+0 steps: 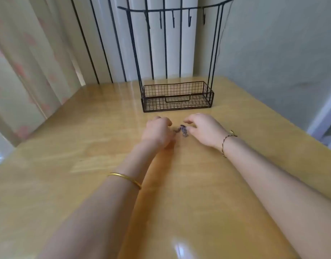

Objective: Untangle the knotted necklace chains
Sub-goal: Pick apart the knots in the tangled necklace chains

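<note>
A small tangled clump of silvery necklace chains (183,130) lies on the glossy wooden table (86,146), between my two hands. My left hand (157,131) rests on the table just left of the clump, its fingers curled, and its fingertips seem to pinch the clump's left end. My right hand (204,128) hovers just right of the clump with thumb and forefinger spread apart, the thumb tip next to the chains. Whether the thumb touches them I cannot tell.
A black wire basket (176,97) with a tall hook rack (172,11) stands at the back of the table, close behind my hands. A curtain hangs at the left and a wall rises at the right. A gold bangle circles my left forearm, a thin bracelet my right wrist.
</note>
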A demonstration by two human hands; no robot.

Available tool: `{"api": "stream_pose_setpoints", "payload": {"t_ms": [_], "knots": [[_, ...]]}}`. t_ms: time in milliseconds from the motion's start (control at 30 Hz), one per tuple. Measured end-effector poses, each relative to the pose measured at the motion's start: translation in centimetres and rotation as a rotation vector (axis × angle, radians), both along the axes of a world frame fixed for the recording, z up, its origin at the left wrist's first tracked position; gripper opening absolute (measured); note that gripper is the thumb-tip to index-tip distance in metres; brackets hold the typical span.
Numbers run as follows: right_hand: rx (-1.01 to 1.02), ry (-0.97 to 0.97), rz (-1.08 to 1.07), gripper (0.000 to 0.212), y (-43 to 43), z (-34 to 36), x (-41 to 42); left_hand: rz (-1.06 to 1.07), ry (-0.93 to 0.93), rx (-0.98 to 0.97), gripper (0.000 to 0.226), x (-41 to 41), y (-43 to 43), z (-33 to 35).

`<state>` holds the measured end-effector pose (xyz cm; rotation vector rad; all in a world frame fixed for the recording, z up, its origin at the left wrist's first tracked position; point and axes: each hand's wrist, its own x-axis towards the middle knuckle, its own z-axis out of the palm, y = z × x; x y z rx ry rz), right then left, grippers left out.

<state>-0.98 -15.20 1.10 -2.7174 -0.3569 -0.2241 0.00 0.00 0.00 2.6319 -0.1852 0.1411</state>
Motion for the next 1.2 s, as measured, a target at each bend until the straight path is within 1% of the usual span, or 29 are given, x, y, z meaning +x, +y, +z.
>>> {"api": "stream_pose_setpoints", "payload": {"t_ms": [133, 267, 333, 367, 400, 500, 533, 600, 733, 833, 1000, 1100, 1200], "knots": [[0.06, -0.042, -0.033, 0.035, -0.1, -1.1, 0.8, -0.008, -0.039, 0.036, 0.02, 1.1, -0.5, -0.2], [0.122, -0.065, -0.026, 0.034, 0.1, -1.7, 1.5, -0.03, -0.057, 0.027, 0.015, 1.6, -0.7, -0.6], [0.174, -0.052, -0.01, 0.033, 0.2, -1.8, 1.6, -0.05, -0.059, -0.013, 0.009, 1.7, -0.7, -0.7], [0.226, -0.036, 0.003, 0.033, 0.3, -1.7, 1.5, -0.065, -0.065, -0.08, 0.005, 1.7, -0.6, -0.5], [0.292, -0.014, 0.02, 0.033, 0.5, -1.4, 1.5, -0.079, -0.055, -0.182, 0.007, 1.7, -0.5, -0.2], [0.538, 0.098, 0.073, 0.03, 1.1, -0.6, 1.5, -0.13, 0.054, -0.59, 0.017, 1.4, 0.1, 0.9], [0.613, 0.141, 0.086, 0.027, 1.3, -0.3, 1.6, -0.14, 0.076, -0.675, 0.02, 1.3, 0.4, 1.3], [0.73, 0.214, 0.11, 0.018, 1.3, 0.0, 1.8, -0.144, 0.113, -0.763, 0.019, 1.3, 0.9, 1.6], [0.89, 0.275, 0.093, 0.004, 0.8, 0.2, 2.1, -0.134, 0.192, -0.904, 0.007, 1.8, 2.0, 1.8], [0.898, 0.275, 0.063, 0.004, 0.6, 0.4, 2.5, -0.11, 0.214, -0.889, 0.014, 2.2, 2.7, 1.9], [0.775, 0.207, 0.08, 0.011, 0.9, 0.8, 3.3, -0.086, 0.231, -0.889, 0.017, 2.8, 3.7, 2.0], [0.713, 0.182, 0.077, 0.017, 0.5, 0.8, 3.5, -0.074, 0.206, -0.854, 0.017, 2.7, 3.9, 2.1], [0.688, 0.2, 0.085, 0.016, 0.6, 0.9, 3.3, -0.047, 0.139, -0.799, 0.019, 2.7, 3.5, 2.3]]}}
